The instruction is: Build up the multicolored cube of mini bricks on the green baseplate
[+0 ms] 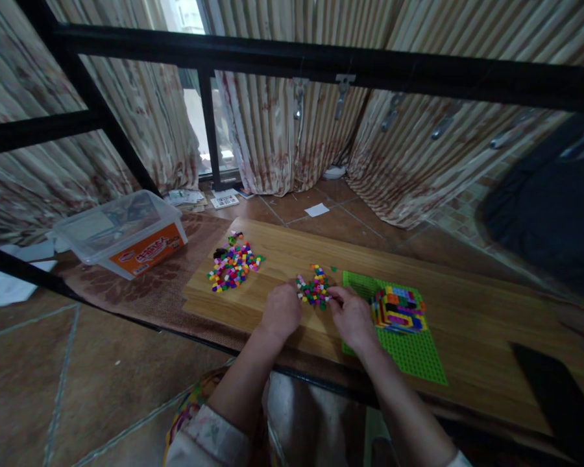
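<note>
A small heap of colourful toy bricks (314,285) lies on the wooden board between my two hands. My left hand (282,309) is curled at the heap's left edge; its fingertips are mostly hidden, so what it holds does not show. At the right edge, my right hand (351,318) has thumb and forefinger pinched together at a small pale brick. Just right of that hand is a green studded baseplate (413,360), partly covered by the forearm. On it stands a many-coloured brick structure (399,310). A larger pile of loose bricks (236,264) is spread farther left.
A clear plastic box (121,230) with an orange label stands on brown cloth at left. The wooden board (467,305) carries a dark flat object (557,389) at right. A black metal bar (272,48) crosses above, before curtains. Someone in dark clothing (545,207) is at right.
</note>
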Available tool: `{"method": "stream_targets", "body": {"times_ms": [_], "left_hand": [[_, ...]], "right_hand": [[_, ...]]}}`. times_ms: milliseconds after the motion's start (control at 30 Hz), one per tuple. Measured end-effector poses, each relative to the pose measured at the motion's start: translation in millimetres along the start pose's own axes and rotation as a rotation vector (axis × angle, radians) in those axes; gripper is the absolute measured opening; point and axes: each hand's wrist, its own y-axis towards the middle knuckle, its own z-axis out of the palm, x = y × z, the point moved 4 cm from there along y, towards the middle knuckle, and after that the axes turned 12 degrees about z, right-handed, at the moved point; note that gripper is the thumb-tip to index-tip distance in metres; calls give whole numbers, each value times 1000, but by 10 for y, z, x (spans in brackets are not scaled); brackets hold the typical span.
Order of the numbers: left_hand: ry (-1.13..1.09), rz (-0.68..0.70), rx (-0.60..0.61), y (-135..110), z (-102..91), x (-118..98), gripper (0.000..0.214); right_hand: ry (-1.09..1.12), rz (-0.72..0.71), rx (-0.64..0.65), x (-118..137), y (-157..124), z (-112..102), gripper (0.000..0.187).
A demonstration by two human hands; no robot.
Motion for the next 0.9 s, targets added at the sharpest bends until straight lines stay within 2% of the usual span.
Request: {"method": "stream_targets", "body": {"times_ms": [300, 467, 667, 767, 900], "left_hand": [[-14, 35, 2, -25, -59, 103, 35], [-15, 33, 15, -30, -62, 80, 31], [-3, 72, 56, -59, -31, -14, 26], [-28, 37, 78, -81, -8, -70, 26], [-58, 61, 77, -81, 27, -144, 27]], "right_hand": [[17, -98, -21, 65, -227, -7, 27], [21, -83, -36, 85, -260, 44, 23], [-27, -99, -80, 25, -208, 42, 20], [-33, -109, -95, -19, -187, 51, 21], [-16, -87, -65, -49, -150, 97, 26]]}}
